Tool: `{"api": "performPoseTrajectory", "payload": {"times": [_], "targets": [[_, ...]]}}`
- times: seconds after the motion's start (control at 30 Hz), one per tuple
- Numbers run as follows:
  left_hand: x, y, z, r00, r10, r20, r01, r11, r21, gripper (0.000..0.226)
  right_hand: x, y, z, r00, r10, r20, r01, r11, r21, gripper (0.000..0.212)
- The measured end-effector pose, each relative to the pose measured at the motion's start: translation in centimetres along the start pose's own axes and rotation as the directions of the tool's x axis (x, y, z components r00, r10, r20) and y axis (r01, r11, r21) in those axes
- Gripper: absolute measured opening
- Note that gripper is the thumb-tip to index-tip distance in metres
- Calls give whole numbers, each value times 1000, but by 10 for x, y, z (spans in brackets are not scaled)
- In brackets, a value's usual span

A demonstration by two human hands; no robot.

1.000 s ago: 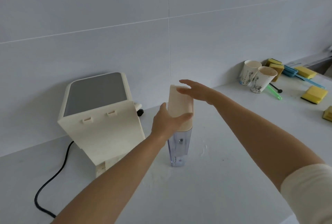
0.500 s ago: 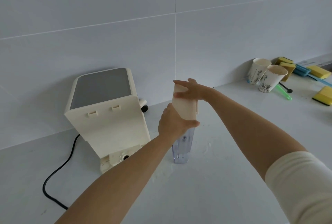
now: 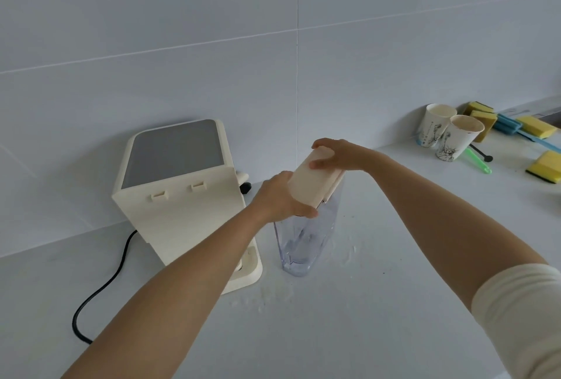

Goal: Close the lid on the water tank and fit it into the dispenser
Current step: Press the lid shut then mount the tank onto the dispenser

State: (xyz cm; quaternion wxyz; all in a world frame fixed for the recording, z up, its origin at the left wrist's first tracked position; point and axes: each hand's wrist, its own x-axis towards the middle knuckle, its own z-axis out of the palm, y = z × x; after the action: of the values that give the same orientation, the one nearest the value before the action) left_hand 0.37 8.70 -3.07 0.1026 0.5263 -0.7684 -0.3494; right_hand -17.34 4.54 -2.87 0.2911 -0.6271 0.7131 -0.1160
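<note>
A clear plastic water tank (image 3: 306, 239) stands upright on the white counter, just right of the cream dispenser (image 3: 182, 193). Its cream lid (image 3: 312, 184) sits tilted on top, raised at the left so the tank mouth shows beneath. My left hand (image 3: 279, 199) grips the tank's upper left edge under the lid. My right hand (image 3: 337, 155) presses its fingers on the lid's far end. The dispenser has a grey top panel and faces away, with its low base beside the tank.
A black power cord (image 3: 103, 287) runs from the dispenser across the counter to the left. At the far right stand two paper cups (image 3: 446, 135), several yellow sponges (image 3: 543, 166), a blue brush and a green stick (image 3: 478, 160). A tiled wall rises behind.
The lid has tipped from flat on the tank to tilted, its left end raised. My right hand has closed onto its far end, and the view has moved closer.
</note>
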Motion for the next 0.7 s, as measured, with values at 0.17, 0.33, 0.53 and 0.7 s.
{"api": "performPoseTrajectory", "payload": {"times": [0.17, 0.33, 0.53, 0.7], "targets": [[11, -6, -19, 998, 48, 47, -53, 990, 129, 63, -7, 15, -2, 997, 27, -69, -23, 998, 57, 55], [20, -11, -31, 994, 66, 91, -76, 991, 109, 50, -21, 28, -3, 995, 66, -79, -44, 968, 248, 47], [35, -19, -34, 990, 87, 107, -98, 990, 105, 47, -42, 46, 2, 980, 167, -108, -102, 889, 446, 45], [38, -26, -43, 994, 90, 67, -94, 994, 64, 44, -44, 48, 11, 972, 199, -127, -114, 867, 485, 38]]}}
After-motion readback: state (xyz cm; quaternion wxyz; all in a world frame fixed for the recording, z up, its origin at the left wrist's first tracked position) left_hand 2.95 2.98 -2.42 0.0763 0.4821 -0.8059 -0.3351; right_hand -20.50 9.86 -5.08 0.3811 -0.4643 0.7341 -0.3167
